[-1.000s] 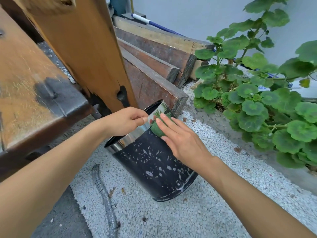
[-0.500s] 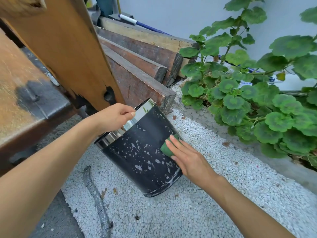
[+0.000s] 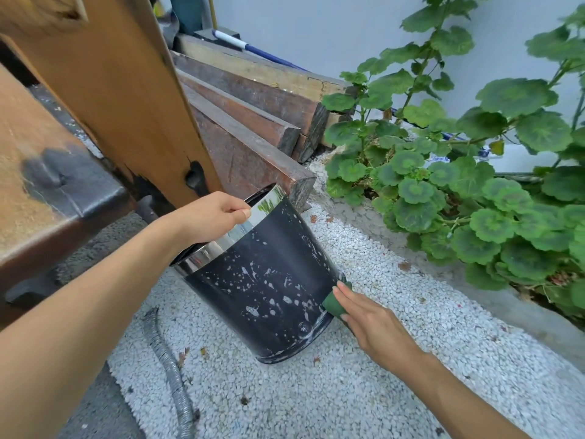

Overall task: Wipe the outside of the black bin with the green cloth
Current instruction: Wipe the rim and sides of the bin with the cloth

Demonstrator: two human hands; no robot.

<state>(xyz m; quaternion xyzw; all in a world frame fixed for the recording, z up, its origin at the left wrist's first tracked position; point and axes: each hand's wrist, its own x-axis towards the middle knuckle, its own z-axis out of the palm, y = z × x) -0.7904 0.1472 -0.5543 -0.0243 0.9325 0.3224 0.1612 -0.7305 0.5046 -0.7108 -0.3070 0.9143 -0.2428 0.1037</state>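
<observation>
The black bin [image 3: 262,280] stands tilted on white gravel, its shiny metal rim leaning toward the wooden bench. Pale flecks and droplets cover its side. My left hand [image 3: 212,215] grips the metal rim at the top. My right hand [image 3: 373,324] presses the green cloth [image 3: 332,301] flat against the bin's lower right side, near the base. Most of the cloth is hidden under my fingers.
A wooden bench [image 3: 47,172] and a slanted wooden plank [image 3: 126,90] rise at the left. Dark timber beams [image 3: 253,128] are stacked behind the bin. A leafy green plant [image 3: 459,191] fills the right. A grey corrugated hose [image 3: 171,372] lies on the gravel [image 3: 316,400].
My right hand has slid the green cloth down the bin's side, from just under the rim to near the base. My left hand has kept its grip on the rim.
</observation>
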